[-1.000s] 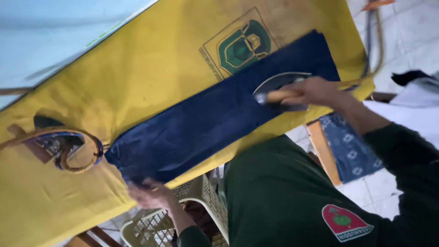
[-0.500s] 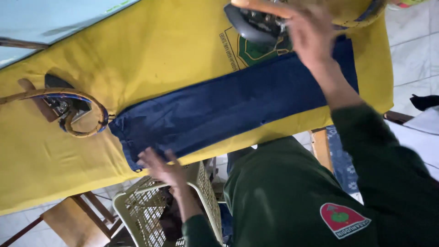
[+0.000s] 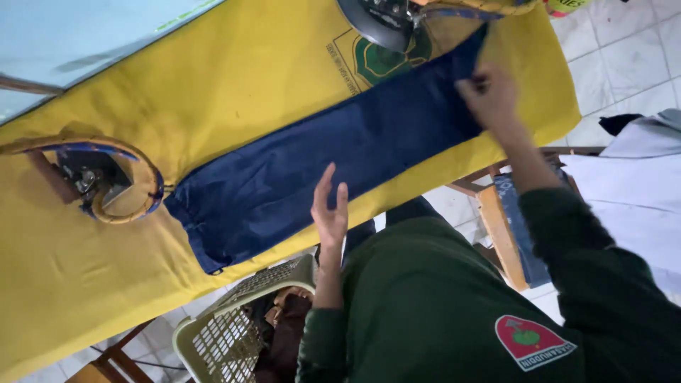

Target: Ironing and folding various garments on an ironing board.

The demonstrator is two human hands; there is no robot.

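On the yellow board (image 3: 213,92), right hand (image 3: 489,96) apparently pinches the navy cloth's (image 3: 319,167) edge; left hand (image 3: 330,213) fingers spread.

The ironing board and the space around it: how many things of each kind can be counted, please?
Hands: 2, the left hand and the right hand
Dark blue cloth garment: 1
Yellow cloth board cover: 1
Dark metal iron: 1
Pale green plastic laundry basket: 1
Total: 6
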